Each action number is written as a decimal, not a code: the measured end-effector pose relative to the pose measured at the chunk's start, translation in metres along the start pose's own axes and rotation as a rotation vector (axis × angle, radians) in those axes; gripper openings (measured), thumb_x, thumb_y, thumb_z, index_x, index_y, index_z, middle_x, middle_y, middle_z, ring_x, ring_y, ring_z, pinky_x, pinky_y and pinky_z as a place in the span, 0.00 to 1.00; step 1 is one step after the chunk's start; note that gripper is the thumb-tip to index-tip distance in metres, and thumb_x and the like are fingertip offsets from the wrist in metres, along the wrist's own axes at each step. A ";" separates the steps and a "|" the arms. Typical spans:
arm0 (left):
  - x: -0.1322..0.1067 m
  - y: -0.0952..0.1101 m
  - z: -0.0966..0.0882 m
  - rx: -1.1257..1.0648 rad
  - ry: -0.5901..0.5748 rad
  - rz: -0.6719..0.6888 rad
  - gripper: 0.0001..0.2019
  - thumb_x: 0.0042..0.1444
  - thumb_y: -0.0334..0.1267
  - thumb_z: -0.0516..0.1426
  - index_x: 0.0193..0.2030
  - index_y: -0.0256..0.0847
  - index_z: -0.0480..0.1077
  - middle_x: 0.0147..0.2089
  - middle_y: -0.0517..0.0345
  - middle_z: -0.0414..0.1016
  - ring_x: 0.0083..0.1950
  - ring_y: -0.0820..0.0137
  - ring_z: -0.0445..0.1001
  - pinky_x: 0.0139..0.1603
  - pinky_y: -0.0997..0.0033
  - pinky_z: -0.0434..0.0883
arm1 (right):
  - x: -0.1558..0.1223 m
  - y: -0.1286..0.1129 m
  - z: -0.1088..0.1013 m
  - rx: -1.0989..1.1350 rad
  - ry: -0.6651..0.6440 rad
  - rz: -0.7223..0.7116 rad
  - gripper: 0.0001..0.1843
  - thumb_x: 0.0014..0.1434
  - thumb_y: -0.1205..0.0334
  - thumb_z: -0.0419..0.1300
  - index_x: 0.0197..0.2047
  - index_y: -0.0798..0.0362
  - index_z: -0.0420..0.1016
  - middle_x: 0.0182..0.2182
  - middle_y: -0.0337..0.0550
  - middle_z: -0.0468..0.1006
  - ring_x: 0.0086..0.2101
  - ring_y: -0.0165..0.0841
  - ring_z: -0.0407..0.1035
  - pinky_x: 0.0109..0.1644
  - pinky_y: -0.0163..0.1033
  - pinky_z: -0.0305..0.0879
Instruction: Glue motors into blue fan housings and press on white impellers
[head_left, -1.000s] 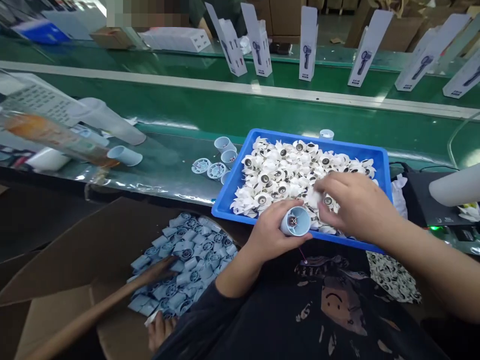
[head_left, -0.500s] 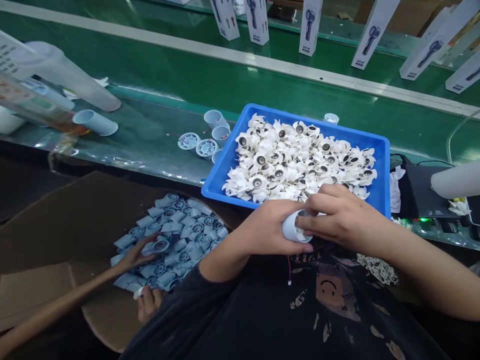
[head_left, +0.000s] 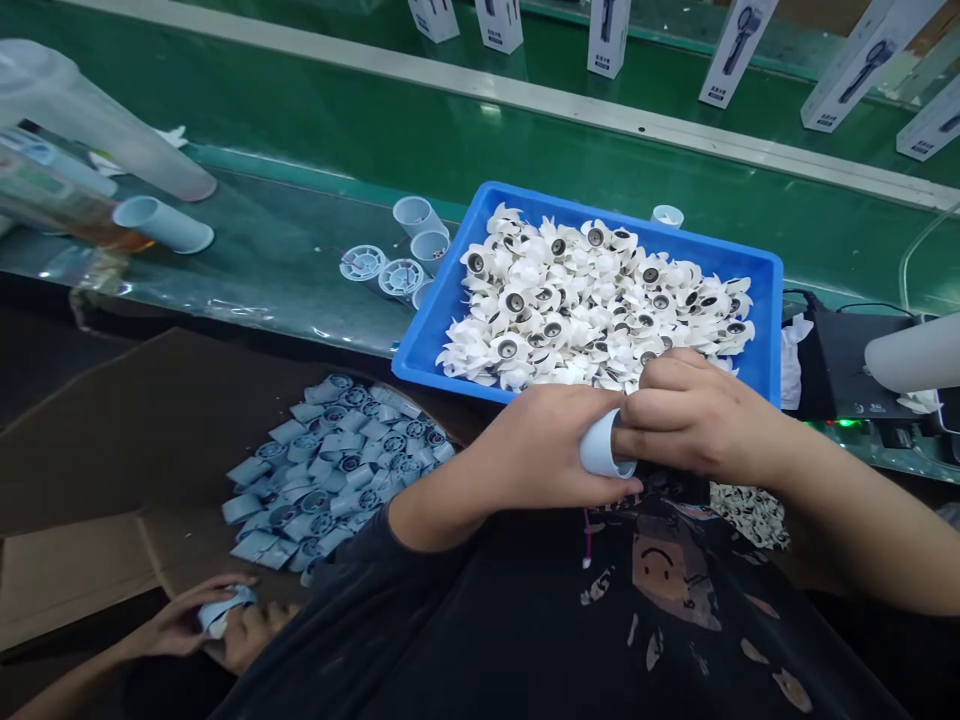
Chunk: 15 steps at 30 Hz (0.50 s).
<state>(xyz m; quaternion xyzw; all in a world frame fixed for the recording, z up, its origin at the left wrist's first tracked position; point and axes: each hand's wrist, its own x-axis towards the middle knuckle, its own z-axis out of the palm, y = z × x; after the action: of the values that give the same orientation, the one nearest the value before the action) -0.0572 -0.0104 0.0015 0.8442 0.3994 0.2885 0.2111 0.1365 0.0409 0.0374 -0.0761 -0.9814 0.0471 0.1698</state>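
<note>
The left hand (head_left: 544, 450) is closed around a pale blue tube (head_left: 600, 447), holding it in front of the chest, just below the near edge of the blue tray (head_left: 427, 340); the right hand (head_left: 694, 415) is bent against the open end of the tube, its fingertips (head_left: 626, 432) pressed to the mouth, and whether a small white part sits under them I cannot tell, because the fingers cover it. I judge that this one piece is in the middle of assembly, a fan wheel going into the tube, and that the work as a whole is far from its end; the tray is full of white fan wheels (head_left: 592, 305) with metal centres, heaped in many layers; the cardboard box (head_left: 150, 440) on the left and lower holds a big heap of pale blue tubes (head_left: 334, 470), many lying on their side. A few loose tubes and round grilles (head_left: 397, 265) lie on the green conveyor (head_left: 300, 130) just beside the tray. At the bottom left another person's hands (head_left: 217, 620) hold one small pale piece near the box.
</note>
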 end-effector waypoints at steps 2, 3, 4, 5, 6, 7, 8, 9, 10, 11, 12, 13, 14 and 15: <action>0.002 0.000 0.001 0.024 0.014 -0.012 0.15 0.52 0.49 0.63 0.40 0.40 0.72 0.32 0.59 0.79 0.32 0.66 0.78 0.32 0.70 0.71 | -0.001 0.001 0.004 -0.015 0.031 -0.011 0.20 0.74 0.66 0.45 0.36 0.52 0.76 0.27 0.39 0.69 0.31 0.32 0.57 0.36 0.41 0.50; 0.003 0.000 0.003 0.095 0.088 -0.011 0.16 0.54 0.48 0.61 0.42 0.39 0.72 0.35 0.56 0.80 0.35 0.64 0.79 0.34 0.68 0.72 | -0.002 0.002 0.008 0.032 0.088 0.045 0.19 0.73 0.64 0.47 0.36 0.52 0.76 0.27 0.39 0.69 0.30 0.31 0.58 0.35 0.40 0.52; 0.003 -0.001 0.005 0.186 0.177 -0.004 0.16 0.56 0.47 0.60 0.45 0.37 0.72 0.37 0.52 0.81 0.38 0.61 0.80 0.37 0.66 0.73 | -0.003 0.001 0.013 0.113 0.156 0.128 0.17 0.73 0.62 0.49 0.37 0.52 0.77 0.27 0.38 0.69 0.29 0.30 0.59 0.34 0.38 0.54; 0.002 -0.002 0.006 0.270 0.254 0.006 0.17 0.58 0.45 0.58 0.48 0.35 0.72 0.40 0.48 0.81 0.41 0.58 0.80 0.39 0.63 0.73 | -0.003 0.000 0.017 0.210 0.220 0.223 0.15 0.72 0.60 0.51 0.38 0.53 0.77 0.26 0.37 0.69 0.28 0.28 0.61 0.33 0.36 0.56; 0.002 -0.003 0.007 0.320 0.299 0.015 0.18 0.59 0.44 0.57 0.50 0.33 0.71 0.42 0.46 0.81 0.43 0.57 0.80 0.40 0.62 0.73 | -0.004 -0.001 0.021 0.295 0.274 0.305 0.14 0.72 0.58 0.53 0.38 0.54 0.77 0.26 0.37 0.68 0.27 0.27 0.62 0.31 0.34 0.57; 0.002 -0.004 0.007 0.320 0.289 0.024 0.18 0.59 0.44 0.57 0.50 0.33 0.71 0.43 0.45 0.81 0.43 0.57 0.80 0.40 0.62 0.73 | -0.005 -0.001 0.023 0.345 0.301 0.344 0.15 0.71 0.58 0.54 0.37 0.56 0.77 0.26 0.36 0.67 0.26 0.26 0.62 0.30 0.33 0.57; 0.002 -0.005 0.007 0.265 0.221 0.031 0.17 0.58 0.45 0.58 0.48 0.33 0.71 0.42 0.47 0.81 0.41 0.59 0.80 0.38 0.64 0.73 | -0.006 -0.001 0.023 0.348 0.287 0.327 0.15 0.71 0.58 0.54 0.37 0.57 0.77 0.25 0.37 0.67 0.26 0.26 0.62 0.29 0.33 0.56; 0.003 -0.005 0.006 0.173 0.117 0.035 0.17 0.57 0.47 0.59 0.45 0.35 0.72 0.39 0.51 0.81 0.38 0.62 0.80 0.35 0.67 0.73 | -0.006 -0.001 0.022 0.307 0.244 0.253 0.17 0.72 0.60 0.52 0.36 0.57 0.77 0.25 0.37 0.67 0.26 0.27 0.61 0.29 0.34 0.56; 0.003 -0.005 0.004 0.077 0.008 0.038 0.16 0.55 0.48 0.61 0.42 0.37 0.72 0.36 0.55 0.81 0.34 0.65 0.79 0.33 0.69 0.72 | -0.006 0.000 0.019 0.235 0.198 0.145 0.18 0.73 0.62 0.50 0.35 0.56 0.77 0.24 0.37 0.68 0.26 0.28 0.61 0.30 0.36 0.55; 0.003 -0.005 0.003 0.014 -0.060 0.035 0.16 0.54 0.50 0.62 0.40 0.38 0.72 0.34 0.58 0.80 0.32 0.67 0.78 0.31 0.71 0.71 | -0.007 0.001 0.017 0.149 0.152 0.039 0.20 0.73 0.64 0.48 0.34 0.55 0.77 0.24 0.37 0.68 0.27 0.29 0.60 0.31 0.38 0.54; 0.004 -0.003 0.003 0.010 -0.066 0.028 0.16 0.54 0.50 0.62 0.40 0.39 0.72 0.34 0.58 0.80 0.32 0.67 0.78 0.31 0.70 0.72 | -0.007 0.002 0.015 0.073 0.131 -0.028 0.21 0.73 0.65 0.46 0.35 0.54 0.78 0.23 0.37 0.68 0.27 0.30 0.59 0.32 0.39 0.53; 0.003 -0.002 0.003 0.068 -0.015 0.019 0.15 0.55 0.49 0.61 0.42 0.38 0.72 0.36 0.56 0.80 0.35 0.65 0.79 0.33 0.69 0.72 | -0.007 0.003 0.014 0.030 0.151 -0.039 0.21 0.73 0.66 0.46 0.35 0.54 0.78 0.22 0.37 0.67 0.27 0.31 0.59 0.32 0.39 0.53; 0.003 0.000 0.005 0.171 0.077 0.010 0.15 0.57 0.46 0.60 0.45 0.37 0.71 0.39 0.53 0.80 0.38 0.62 0.79 0.36 0.66 0.73 | -0.007 0.003 0.015 0.034 0.206 0.009 0.20 0.73 0.65 0.47 0.35 0.54 0.78 0.22 0.37 0.67 0.26 0.30 0.59 0.32 0.39 0.54; 0.002 0.002 0.006 0.284 0.173 0.006 0.16 0.59 0.44 0.58 0.49 0.35 0.70 0.41 0.49 0.80 0.41 0.59 0.79 0.38 0.63 0.73 | -0.007 0.002 0.018 0.079 0.271 0.095 0.18 0.73 0.64 0.49 0.35 0.54 0.78 0.21 0.36 0.66 0.25 0.29 0.59 0.31 0.37 0.55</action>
<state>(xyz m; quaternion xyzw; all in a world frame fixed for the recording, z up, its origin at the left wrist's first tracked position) -0.0512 -0.0102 -0.0014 0.8388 0.4504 0.3012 0.0537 0.1377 0.0407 0.0182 -0.1216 -0.9422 0.0829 0.3009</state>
